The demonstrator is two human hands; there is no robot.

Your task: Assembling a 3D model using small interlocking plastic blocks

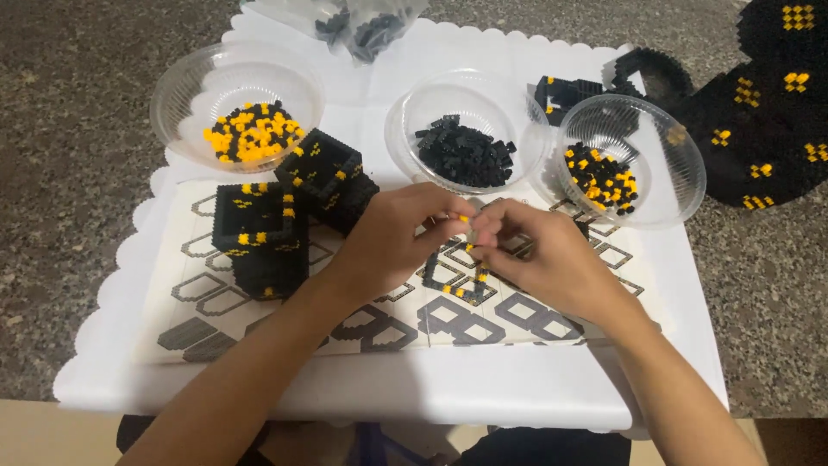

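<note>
Black and yellow toy bricks fill this scene, set on a white scalloped tray (112, 285) on a speckled stone bench (69, 173). Both forearms reach in from the near edge and meet above a printed instruction sheet (362, 332) on the tray. The left hand (388, 242) and right hand (543, 255) touch fingertip to fingertip, each grip pinched shut on a tiny yellow brick piece (466, 219) held between them, just above a small black-and-yellow frame (457, 280) lying on the sheet. Left of the sheet's middle stand black block builds (267, 233). Beyond the sheet sit three clear bowls: mixed bricks (237, 103), black bricks (466, 129), mixed bricks (630, 160).
</note>
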